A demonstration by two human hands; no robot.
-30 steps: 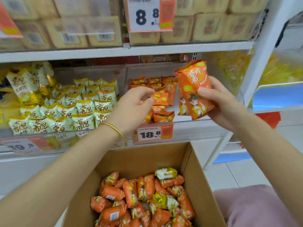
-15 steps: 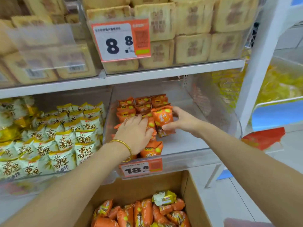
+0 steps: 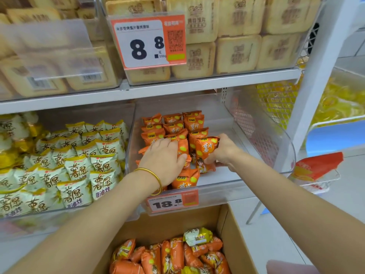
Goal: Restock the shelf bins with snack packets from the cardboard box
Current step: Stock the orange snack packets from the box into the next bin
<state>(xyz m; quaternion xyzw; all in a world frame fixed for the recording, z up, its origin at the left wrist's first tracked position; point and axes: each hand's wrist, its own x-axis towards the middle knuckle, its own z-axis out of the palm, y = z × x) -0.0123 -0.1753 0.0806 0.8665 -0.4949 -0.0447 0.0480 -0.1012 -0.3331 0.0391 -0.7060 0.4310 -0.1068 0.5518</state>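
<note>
right hand point(image 3: 225, 153) has stood its orange packet point(image 3: 205, 153) upright in the clear bin point(image 3: 266, 135), gripping it beside the rows point(image 3: 173, 125); left hand point(image 3: 164, 157) lies flat on them; bin half filled, cardboard box point(image 3: 233, 234) still holds many

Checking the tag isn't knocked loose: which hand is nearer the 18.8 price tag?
Left. The left hand rests on orange packets just above the 18.8 price tag; the right hand grips an upright packet farther up and right.
</note>
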